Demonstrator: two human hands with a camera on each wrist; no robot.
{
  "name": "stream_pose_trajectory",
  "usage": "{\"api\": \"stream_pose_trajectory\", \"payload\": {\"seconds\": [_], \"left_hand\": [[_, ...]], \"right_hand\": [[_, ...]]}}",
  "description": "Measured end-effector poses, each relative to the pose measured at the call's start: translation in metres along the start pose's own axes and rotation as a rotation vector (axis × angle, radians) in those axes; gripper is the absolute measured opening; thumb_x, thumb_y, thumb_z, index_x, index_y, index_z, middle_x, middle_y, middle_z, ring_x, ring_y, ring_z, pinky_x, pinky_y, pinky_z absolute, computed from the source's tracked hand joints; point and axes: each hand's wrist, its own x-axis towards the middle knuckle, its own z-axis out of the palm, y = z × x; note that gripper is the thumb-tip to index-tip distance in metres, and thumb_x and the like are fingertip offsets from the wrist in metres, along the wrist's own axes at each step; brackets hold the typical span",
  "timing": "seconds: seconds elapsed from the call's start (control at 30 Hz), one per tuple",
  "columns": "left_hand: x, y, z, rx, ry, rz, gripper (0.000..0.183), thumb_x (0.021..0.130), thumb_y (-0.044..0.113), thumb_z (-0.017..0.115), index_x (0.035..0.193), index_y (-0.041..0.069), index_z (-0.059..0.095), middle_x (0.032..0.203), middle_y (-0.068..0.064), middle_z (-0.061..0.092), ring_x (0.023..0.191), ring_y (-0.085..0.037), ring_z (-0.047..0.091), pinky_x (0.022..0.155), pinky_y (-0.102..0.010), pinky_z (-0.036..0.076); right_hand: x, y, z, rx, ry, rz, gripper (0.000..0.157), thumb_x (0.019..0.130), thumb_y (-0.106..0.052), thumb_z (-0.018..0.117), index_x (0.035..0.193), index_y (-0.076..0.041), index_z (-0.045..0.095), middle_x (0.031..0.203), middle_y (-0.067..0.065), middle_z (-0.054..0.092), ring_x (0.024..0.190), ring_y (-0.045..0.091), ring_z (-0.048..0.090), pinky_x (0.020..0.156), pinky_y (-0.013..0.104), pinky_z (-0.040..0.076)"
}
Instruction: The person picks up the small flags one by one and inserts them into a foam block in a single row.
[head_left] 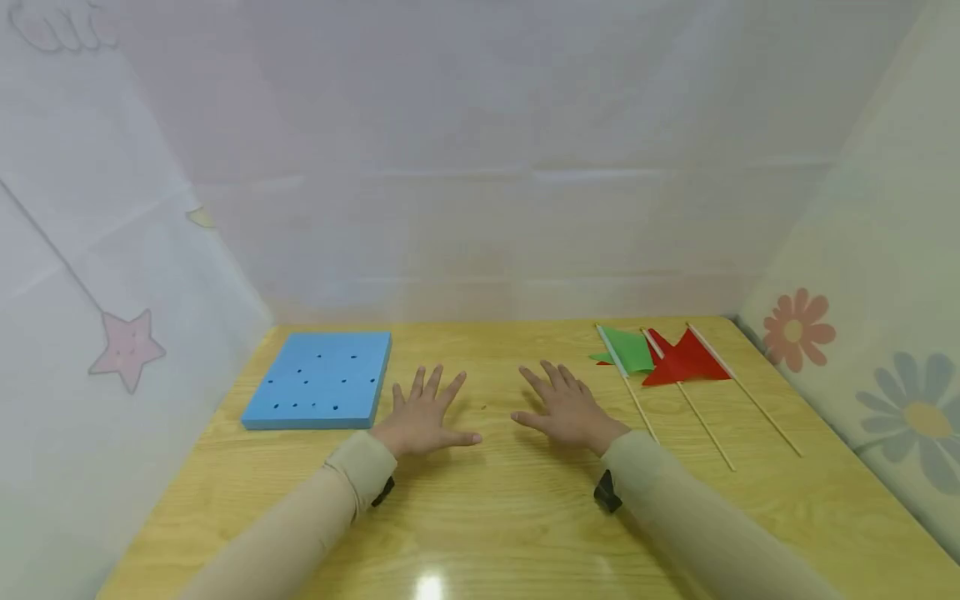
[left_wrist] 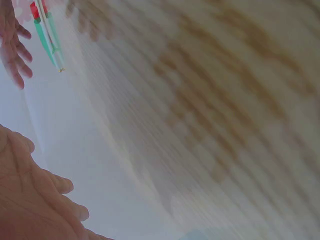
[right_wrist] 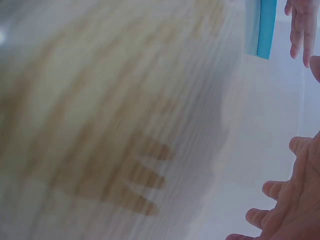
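Note:
Both hands hover palm down over the middle of the wooden table, fingers spread and holding nothing. My left hand (head_left: 424, 419) is nearest the blue board (head_left: 330, 392), a thick square with several small dark holes in its top. To the right, my right hand (head_left: 566, 411) is nearest a green flag (head_left: 628, 349) on a thin wooden stick. Beside that lie red flags (head_left: 686, 362) on sticks, their cloth overlapping. In the left wrist view the palm (left_wrist: 35, 195) is bare; the right palm (right_wrist: 300, 195) is bare too in its own view.
The wooden table (head_left: 480, 517) has a pale cloth wall (head_left: 480, 208) behind it and patterned cloth at both sides. Near the right edge, the flag sticks (head_left: 765, 414) slant toward the front. A small dark speck lies on the table between the hands.

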Motion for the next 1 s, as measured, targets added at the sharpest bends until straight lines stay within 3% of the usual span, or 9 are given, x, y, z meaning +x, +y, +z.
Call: {"api": "stream_pose_trajectory", "payload": {"seconds": [0.4, 0.57, 1.0], "left_hand": [[0.0, -0.006, -0.003, 0.012, 0.015, -0.009, 0.107, 0.089, 0.075, 0.061, 0.168, 0.022, 0.013, 0.171, -0.022, 0.002, 0.154, -0.048, -0.006, 0.112, -0.079, 0.002], [-0.005, -0.012, -0.008, 0.007, 0.025, -0.006, 0.109, 0.089, 0.076, 0.06, 0.168, 0.022, 0.009, 0.171, -0.022, 0.002, 0.154, -0.047, -0.007, 0.113, -0.078, 0.003], [-0.025, -0.04, -0.025, -0.095, 0.127, -0.041, 0.106, 0.092, 0.063, 0.068, 0.168, 0.015, 0.012, 0.169, -0.027, 0.007, 0.153, -0.052, -0.002, 0.11, -0.081, 0.002]], "right_hand": [[0.002, 0.006, -0.002, -0.005, -0.005, 0.009, 0.087, 0.102, -0.065, 0.05, 0.166, -0.013, 0.023, 0.165, 0.03, 0.019, 0.148, 0.056, 0.018, 0.109, 0.077, 0.024], [0.0, 0.009, -0.008, 0.044, -0.004, 0.013, 0.085, 0.103, -0.059, 0.053, 0.165, -0.009, 0.024, 0.162, 0.033, 0.023, 0.146, 0.058, 0.023, 0.107, 0.077, 0.028], [-0.011, 0.029, -0.017, 0.152, 0.027, 0.058, 0.077, 0.105, -0.044, 0.058, 0.162, -0.001, 0.027, 0.153, 0.037, 0.035, 0.138, 0.057, 0.037, 0.106, 0.071, 0.036]]}}
